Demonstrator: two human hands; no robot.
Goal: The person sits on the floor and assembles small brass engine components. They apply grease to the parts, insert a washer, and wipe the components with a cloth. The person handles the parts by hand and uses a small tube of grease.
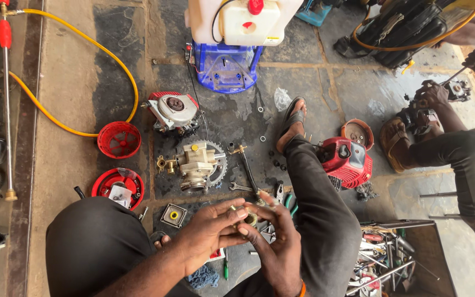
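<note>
Pinching a small brass ring [250, 219] between fingertips, the left hand [211, 231] and right hand [275, 242] were both clamped on it above the knees. Doing this well meant a light, even grip — turning it over the floor near the pump body [198, 165], so nothing rolled off.

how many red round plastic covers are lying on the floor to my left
2. One red basket-like cover sits beside the yellow hose; the other red cover lies just below it, near the left knee, with small parts inside. More may be hidden.
</note>
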